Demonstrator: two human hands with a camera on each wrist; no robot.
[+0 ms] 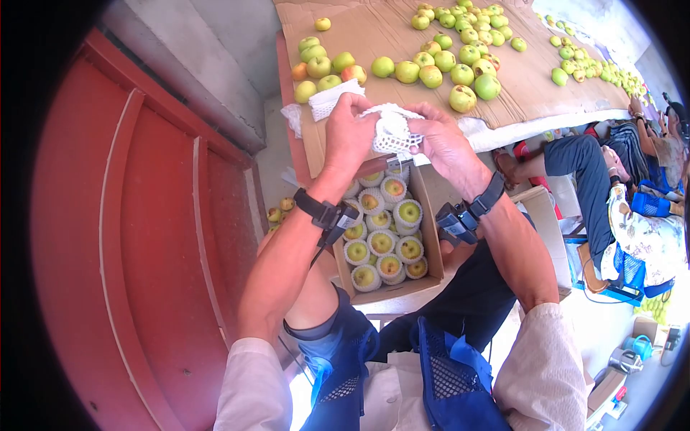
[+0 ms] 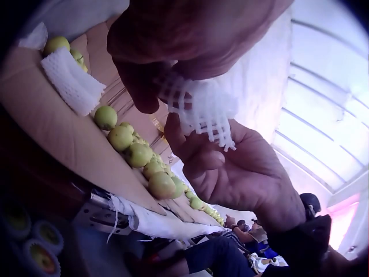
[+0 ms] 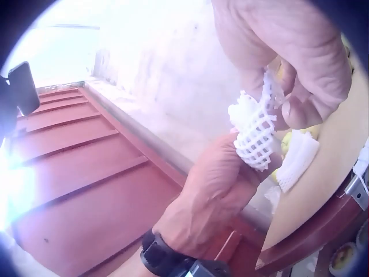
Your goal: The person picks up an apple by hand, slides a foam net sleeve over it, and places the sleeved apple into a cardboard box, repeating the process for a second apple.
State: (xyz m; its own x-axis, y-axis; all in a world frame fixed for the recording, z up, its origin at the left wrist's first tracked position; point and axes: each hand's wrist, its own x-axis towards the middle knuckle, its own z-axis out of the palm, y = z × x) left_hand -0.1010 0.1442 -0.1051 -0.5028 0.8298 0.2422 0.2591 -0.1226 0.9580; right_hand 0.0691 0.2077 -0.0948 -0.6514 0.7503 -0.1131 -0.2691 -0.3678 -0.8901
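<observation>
My left hand (image 1: 348,136) and right hand (image 1: 447,144) are raised over the table's near edge. Between them they pinch a white foam net sleeve (image 1: 395,133), one hand at each side. Light passes through the mesh of the sleeve in the left wrist view, and no apple shows inside it there. Just beyond the left hand lies a flat stack of foam nets (image 1: 336,98) beside some loose apples (image 1: 318,67). Below the hands stands an open carton (image 1: 433,248) holding apples in foam nets (image 1: 381,243), stem or blossom ends up.
Cardboard (image 1: 366,32) covers the table, with many green apples (image 1: 467,54) spread across it. A metal bracket (image 1: 395,164) sits at the table's near edge. A red door (image 1: 158,230) stands at the left. Other people (image 1: 596,165) sit at the right.
</observation>
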